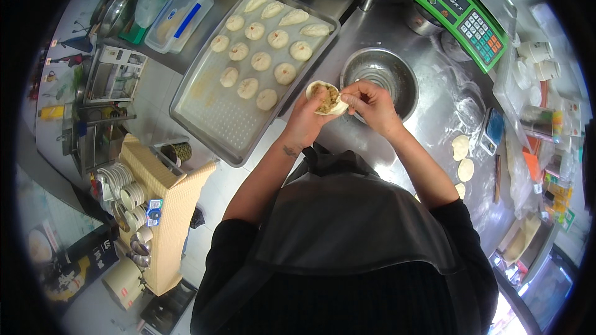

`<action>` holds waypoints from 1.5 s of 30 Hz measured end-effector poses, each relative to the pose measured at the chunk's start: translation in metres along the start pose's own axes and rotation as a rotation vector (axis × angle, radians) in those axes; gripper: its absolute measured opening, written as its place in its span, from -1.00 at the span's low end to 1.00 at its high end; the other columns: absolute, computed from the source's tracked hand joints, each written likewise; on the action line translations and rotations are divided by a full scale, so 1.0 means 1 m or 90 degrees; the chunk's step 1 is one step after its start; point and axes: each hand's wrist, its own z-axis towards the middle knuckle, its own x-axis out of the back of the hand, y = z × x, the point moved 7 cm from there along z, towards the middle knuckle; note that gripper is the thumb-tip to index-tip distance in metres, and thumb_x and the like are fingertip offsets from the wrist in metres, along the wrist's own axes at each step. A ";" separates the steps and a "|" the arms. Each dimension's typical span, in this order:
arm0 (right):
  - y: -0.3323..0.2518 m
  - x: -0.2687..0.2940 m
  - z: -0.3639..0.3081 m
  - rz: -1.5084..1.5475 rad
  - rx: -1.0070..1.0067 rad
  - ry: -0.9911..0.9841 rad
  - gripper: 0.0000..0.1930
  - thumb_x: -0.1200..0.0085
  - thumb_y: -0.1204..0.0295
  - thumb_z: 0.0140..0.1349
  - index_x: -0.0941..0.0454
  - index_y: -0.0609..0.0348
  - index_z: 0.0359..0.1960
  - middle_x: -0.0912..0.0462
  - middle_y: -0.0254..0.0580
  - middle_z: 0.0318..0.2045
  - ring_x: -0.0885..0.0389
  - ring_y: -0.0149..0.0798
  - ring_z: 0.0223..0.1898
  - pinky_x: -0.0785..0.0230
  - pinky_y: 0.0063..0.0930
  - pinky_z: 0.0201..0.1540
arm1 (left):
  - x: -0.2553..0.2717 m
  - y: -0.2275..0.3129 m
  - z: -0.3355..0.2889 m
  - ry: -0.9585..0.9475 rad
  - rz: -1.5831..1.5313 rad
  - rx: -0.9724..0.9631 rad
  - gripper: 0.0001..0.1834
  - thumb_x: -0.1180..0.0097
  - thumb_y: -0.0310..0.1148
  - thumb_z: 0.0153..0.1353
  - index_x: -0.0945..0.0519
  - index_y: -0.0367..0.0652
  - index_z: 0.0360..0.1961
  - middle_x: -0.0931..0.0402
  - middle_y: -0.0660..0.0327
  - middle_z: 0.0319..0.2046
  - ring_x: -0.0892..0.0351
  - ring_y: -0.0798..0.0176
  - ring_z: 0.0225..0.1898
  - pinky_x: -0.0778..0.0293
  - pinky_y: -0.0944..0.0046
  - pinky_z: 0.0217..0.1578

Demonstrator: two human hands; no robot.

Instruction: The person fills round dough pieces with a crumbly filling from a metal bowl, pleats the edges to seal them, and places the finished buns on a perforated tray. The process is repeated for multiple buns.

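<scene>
A round dough wrapper with brown, chunky filling, a bun still open at the top (336, 109), rests in my left hand (302, 115), whose thumb lies at the filling. My right hand (374, 107) pinches the wrapper's right edge between thumb and fingers. Behind my right hand sits a steel bowl (408, 80) on the metal worktop. To the left is a large metal tray (205, 127) with rows of shaped buns, round pleated ones nearer and leaf-shaped ones at the far end. Several flat dough wrappers (465, 169) lie on the floured worktop beyond my right forearm.
A green digital scale (447, 9) stands at the far right, with a small scale (493, 125) nearer. A rolling pin (497, 178) lies beside the wrappers. Left of the tray is a clear plastic box (180, 20). Stacked bowls (132, 196) stand on a wooden counter at lower left.
</scene>
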 end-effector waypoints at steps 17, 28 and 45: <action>-0.025 -0.002 -0.008 -0.182 0.134 0.065 -0.89 -0.24 0.54 0.19 -0.63 0.29 -0.27 -0.54 -0.19 -0.49 -0.52 -0.33 -0.55 -0.40 -0.44 -0.42 | -0.013 0.012 -0.004 0.025 0.173 0.041 -0.78 -0.06 -0.43 0.38 -0.43 -0.26 -0.01 -0.48 0.16 -0.12 -0.58 0.26 -0.09 -0.72 0.12 -0.10; -0.032 -0.006 -0.003 -0.209 0.172 0.019 -0.86 -0.19 0.53 0.22 -0.61 0.26 -0.20 -0.55 -0.14 -0.44 -0.55 -0.18 -0.45 -0.42 -0.33 -0.35 | -0.009 0.013 0.005 -0.042 0.276 0.129 -0.77 0.01 -0.51 0.35 -0.45 -0.29 0.01 -0.48 0.15 -0.05 -0.56 0.20 0.02 -0.66 0.06 0.02; -0.024 -0.003 0.013 -0.185 0.058 -0.031 -0.89 -0.16 0.52 0.24 -0.56 0.25 -0.22 -0.54 -0.10 -0.38 -0.57 -0.13 -0.36 -0.44 -0.34 -0.28 | -0.009 0.019 0.005 -0.069 0.161 0.134 -0.68 0.17 -0.39 0.48 -0.40 -0.32 0.15 -0.46 0.05 0.09 -0.54 0.13 0.10 -0.58 -0.08 0.10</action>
